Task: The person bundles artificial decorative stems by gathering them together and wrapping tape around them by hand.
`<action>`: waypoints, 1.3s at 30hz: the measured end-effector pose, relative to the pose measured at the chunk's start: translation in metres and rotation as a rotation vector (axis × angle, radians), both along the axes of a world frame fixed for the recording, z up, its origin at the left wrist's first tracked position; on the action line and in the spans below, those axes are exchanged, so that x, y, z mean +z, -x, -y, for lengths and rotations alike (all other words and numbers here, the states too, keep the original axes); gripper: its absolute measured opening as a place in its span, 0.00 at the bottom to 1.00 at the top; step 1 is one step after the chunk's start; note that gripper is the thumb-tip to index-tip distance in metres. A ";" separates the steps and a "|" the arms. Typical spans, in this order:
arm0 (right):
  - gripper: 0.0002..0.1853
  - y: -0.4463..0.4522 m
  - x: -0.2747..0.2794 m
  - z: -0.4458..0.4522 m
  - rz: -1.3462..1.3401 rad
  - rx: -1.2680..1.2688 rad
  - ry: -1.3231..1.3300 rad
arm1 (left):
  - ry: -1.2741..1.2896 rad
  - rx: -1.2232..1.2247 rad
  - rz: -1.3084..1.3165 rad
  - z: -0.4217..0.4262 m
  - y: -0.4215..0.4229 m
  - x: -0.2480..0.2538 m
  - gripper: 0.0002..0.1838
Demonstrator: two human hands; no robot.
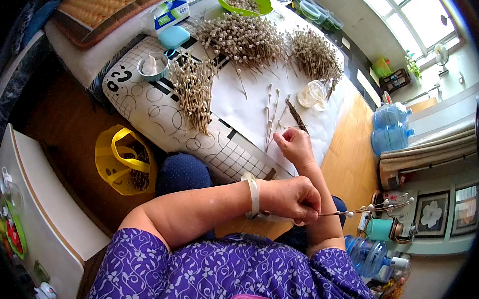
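Note:
Near the middle, my left hand (302,200) is closed round the lower end of a thin branch with white buds (364,210), which points right. Beyond it, over the edge of the white-covered table (237,114), my right hand (294,146) has thumb and fingertips pressed together; what they hold, if anything, is too small to tell. Just past its fingertips lie a few thin budded stems (270,112) and a bunch of dark twigs (297,115). A clear plastic cup (312,94) stands close behind them.
Heaps of budded branches (242,38) lie farther back, with smaller bundles at left (193,92) and right (316,53). A green basin (242,2), blue container (174,37) and small bowl (153,66) share the table. A yellow bag (123,161) stands on the floor.

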State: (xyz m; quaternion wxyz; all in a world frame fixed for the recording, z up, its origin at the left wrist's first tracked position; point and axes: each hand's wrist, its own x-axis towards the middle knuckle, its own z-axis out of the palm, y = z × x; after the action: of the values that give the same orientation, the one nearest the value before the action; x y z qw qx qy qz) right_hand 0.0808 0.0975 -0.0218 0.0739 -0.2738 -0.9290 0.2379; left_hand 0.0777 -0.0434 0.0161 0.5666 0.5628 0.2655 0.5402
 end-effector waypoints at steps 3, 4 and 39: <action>0.18 -0.002 -0.019 -0.011 -0.036 -0.025 0.037 | -0.052 0.043 -0.030 -0.001 0.000 -0.002 0.06; 0.18 -0.001 -0.023 -0.013 -0.037 -0.026 0.038 | -0.019 0.020 -0.020 0.000 0.002 0.001 0.06; 0.16 0.033 -0.013 -0.001 -0.035 -0.004 -0.025 | -0.022 0.034 -0.043 -0.002 0.006 0.001 0.05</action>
State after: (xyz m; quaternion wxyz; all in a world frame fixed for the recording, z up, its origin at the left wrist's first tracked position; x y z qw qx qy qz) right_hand 0.0479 0.0984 -0.0352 0.0939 -0.2705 -0.9299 0.2308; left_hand 0.0722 -0.0416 0.0175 0.5454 0.5758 0.2812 0.5403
